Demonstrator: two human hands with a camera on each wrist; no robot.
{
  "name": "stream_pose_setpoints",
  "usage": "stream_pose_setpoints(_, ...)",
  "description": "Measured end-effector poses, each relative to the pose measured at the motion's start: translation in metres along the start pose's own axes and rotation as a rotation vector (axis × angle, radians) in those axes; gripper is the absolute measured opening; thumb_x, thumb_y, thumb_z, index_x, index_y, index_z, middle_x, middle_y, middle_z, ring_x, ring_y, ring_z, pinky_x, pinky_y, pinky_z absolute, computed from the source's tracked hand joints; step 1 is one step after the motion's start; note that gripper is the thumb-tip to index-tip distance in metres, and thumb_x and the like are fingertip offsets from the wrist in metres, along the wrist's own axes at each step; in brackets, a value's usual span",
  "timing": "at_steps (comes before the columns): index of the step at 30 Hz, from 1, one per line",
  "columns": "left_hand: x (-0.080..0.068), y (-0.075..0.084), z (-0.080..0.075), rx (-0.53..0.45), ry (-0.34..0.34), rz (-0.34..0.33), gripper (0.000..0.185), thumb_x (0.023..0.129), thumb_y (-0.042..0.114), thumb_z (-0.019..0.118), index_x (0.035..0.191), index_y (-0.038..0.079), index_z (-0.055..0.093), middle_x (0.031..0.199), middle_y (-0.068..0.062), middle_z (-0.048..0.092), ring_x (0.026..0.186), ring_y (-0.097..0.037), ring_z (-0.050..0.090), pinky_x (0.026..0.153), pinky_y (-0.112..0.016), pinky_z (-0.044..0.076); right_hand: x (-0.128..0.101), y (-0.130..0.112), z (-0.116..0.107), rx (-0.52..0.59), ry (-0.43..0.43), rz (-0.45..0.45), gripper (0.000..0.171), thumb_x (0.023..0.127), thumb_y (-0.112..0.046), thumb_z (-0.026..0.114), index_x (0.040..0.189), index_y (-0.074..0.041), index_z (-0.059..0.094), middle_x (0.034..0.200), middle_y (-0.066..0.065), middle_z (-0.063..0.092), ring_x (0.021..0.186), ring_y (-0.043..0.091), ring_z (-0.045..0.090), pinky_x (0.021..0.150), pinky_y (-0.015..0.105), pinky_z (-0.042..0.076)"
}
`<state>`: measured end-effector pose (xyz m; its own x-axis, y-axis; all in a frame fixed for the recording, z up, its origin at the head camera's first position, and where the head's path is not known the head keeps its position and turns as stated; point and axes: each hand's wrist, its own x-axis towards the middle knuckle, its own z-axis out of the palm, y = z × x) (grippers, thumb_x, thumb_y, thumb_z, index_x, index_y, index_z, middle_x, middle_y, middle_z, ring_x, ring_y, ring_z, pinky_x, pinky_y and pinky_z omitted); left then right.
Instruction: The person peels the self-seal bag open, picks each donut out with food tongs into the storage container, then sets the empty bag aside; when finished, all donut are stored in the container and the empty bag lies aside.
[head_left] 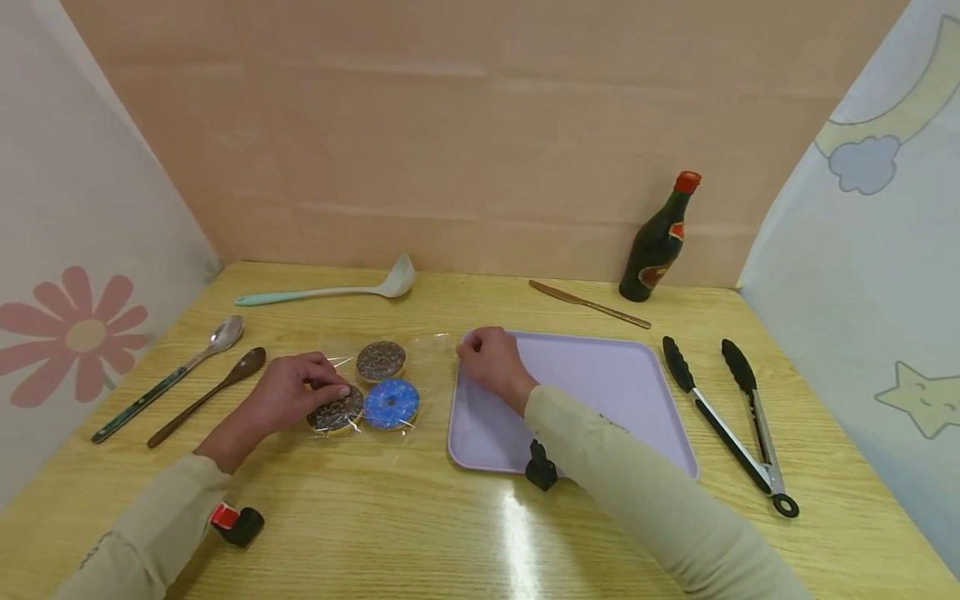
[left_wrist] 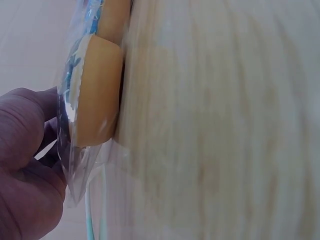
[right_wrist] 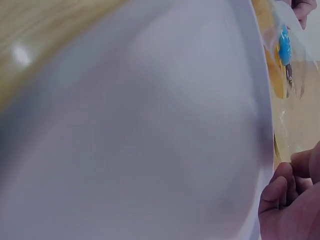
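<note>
Clear plastic bag of donuts (head_left: 375, 387) is lying flat on the desk (head_left: 420, 525), just left of the lavender tray (head_left: 600, 383). Inside it: chocolate sprinkled donut (head_left: 380, 360) at the back, blue donut (head_left: 391, 403) nearest the tray, another chocolate donut (head_left: 335, 411) farthest from the tray. Left hand (head_left: 288, 392) is pinching the bag at that last chocolate donut, fingers curled over it. Right hand (head_left: 491, 360) is sitting at the tray's far left corner, fingers curled, pinching the bag's near edge there. Beyond the bag, away from the tray, a brown spoon (head_left: 208, 395) and a silver spoon (head_left: 171, 377) are lying side by side. A teal-handled ladle (head_left: 330, 290) is lying behind the bag. Behind the tray a knife (head_left: 588, 303) is lying, and a dark bottle with red cap (head_left: 660, 240) is standing. Black-tipped tongs (head_left: 731, 417) are lying just right of the tray.
</note>
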<state>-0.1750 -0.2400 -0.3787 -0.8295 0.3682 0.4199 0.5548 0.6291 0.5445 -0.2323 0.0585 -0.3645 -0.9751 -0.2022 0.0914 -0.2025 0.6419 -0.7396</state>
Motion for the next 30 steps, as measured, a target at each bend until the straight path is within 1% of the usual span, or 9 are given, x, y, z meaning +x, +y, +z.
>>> stream_pose_setpoints(4,-0.001,0.000,0.000,0.014,-0.001,0.001,0.011,0.078,-0.001,0.076,0.079,0.010,0.077,0.077,0.009,0.061,0.063,-0.005,0.054,0.051,-0.025,0.043,-0.001,0.002,-0.004,-0.044,-0.004,-0.006,0.016,0.090,-0.015,0.064,0.077,-0.006,0.067,0.069,0.000,0.058,0.063,0.014,0.051,0.057,0.026,0.042)
stream_pose_setpoints(7,-0.002,-0.001,0.000,0.030,-0.009,-0.011,0.010,0.079,0.001,0.075,0.080,0.011,0.077,0.077,0.010,0.060,0.063,-0.004,0.054,0.052,-0.026,0.044,-0.003,0.003,-0.009,-0.071,-0.012,-0.044,0.010,0.089,-0.016,0.067,0.085,-0.006,0.067,0.074,0.000,0.058,0.068,0.015,0.052,0.061,0.027,0.043)
stream_pose_setpoints(10,-0.002,0.000,0.000,0.034,-0.015,-0.018,0.009,0.080,0.002,0.075,0.081,0.011,0.076,0.078,0.010,0.060,0.064,-0.005,0.054,0.053,-0.026,0.045,-0.011,0.002,-0.014,-0.111,-0.053,-0.177,0.010,0.088,-0.015,0.069,0.092,-0.006,0.070,0.079,0.000,0.058,0.072,0.015,0.052,0.064,0.027,0.044)
stream_pose_setpoints(12,-0.003,0.000,-0.001,0.023,-0.016,-0.018,0.008,0.081,0.003,0.075,0.082,0.011,0.076,0.078,0.010,0.059,0.065,-0.005,0.054,0.054,-0.026,0.045,-0.018,0.001,-0.016,-0.144,-0.112,-0.275,0.013,0.087,-0.015,0.071,0.095,-0.005,0.072,0.081,-0.001,0.058,0.072,0.013,0.052,0.064,0.026,0.044)
stream_pose_setpoints(15,-0.002,0.002,-0.003,0.021,0.001,-0.002,0.009,0.081,0.001,0.074,0.083,0.010,0.076,0.078,0.009,0.059,0.065,-0.006,0.054,0.056,-0.026,0.045,-0.029,0.000,-0.018,-0.201,-0.188,-0.413,0.014,0.085,-0.015,0.073,0.094,-0.004,0.073,0.081,-0.002,0.058,0.071,0.011,0.052,0.064,0.024,0.044)
stream_pose_setpoints(16,-0.002,0.002,-0.004,0.025,0.008,0.000,0.009,0.082,0.001,0.074,0.084,0.009,0.076,0.079,0.009,0.059,0.066,-0.007,0.054,0.057,-0.026,0.046,-0.032,0.000,-0.018,-0.216,-0.209,-0.432,0.013,0.085,-0.015,0.073,0.093,-0.005,0.074,0.081,-0.002,0.059,0.071,0.010,0.053,0.064,0.023,0.044)
stream_pose_setpoints(20,-0.001,0.005,-0.004,0.080,0.037,0.019,0.007,0.082,0.002,0.073,0.088,0.006,0.076,0.081,0.006,0.059,0.068,-0.010,0.056,0.058,-0.030,0.048,-0.038,0.003,-0.018,-0.256,-0.250,-0.469,0.007,0.085,-0.013,0.073,0.089,-0.008,0.075,0.081,-0.003,0.061,0.071,0.009,0.053,0.064,0.023,0.044)
stream_pose_setpoints(27,0.002,0.007,-0.002,0.105,-0.041,-0.010,0.006,0.084,0.006,0.072,0.089,0.005,0.076,0.080,0.007,0.061,0.068,-0.010,0.058,0.060,-0.031,0.049,-0.040,0.010,-0.014,-0.280,-0.243,-0.499,0.005,0.086,-0.012,0.072,0.088,-0.010,0.076,0.080,-0.004,0.066,0.075,0.008,0.058,0.068,0.023,0.046)
stream_pose_setpoints(30,0.001,0.006,-0.001,0.084,-0.042,-0.017,0.005,0.084,0.005,0.072,0.087,0.007,0.076,0.078,0.009,0.060,0.066,-0.008,0.057,0.059,-0.029,0.048,-0.041,0.011,-0.012,-0.285,-0.229,-0.537,0.005,0.085,-0.012,0.072,0.087,-0.009,0.076,0.081,-0.003,0.068,0.077,0.010,0.061,0.070,0.024,0.047)
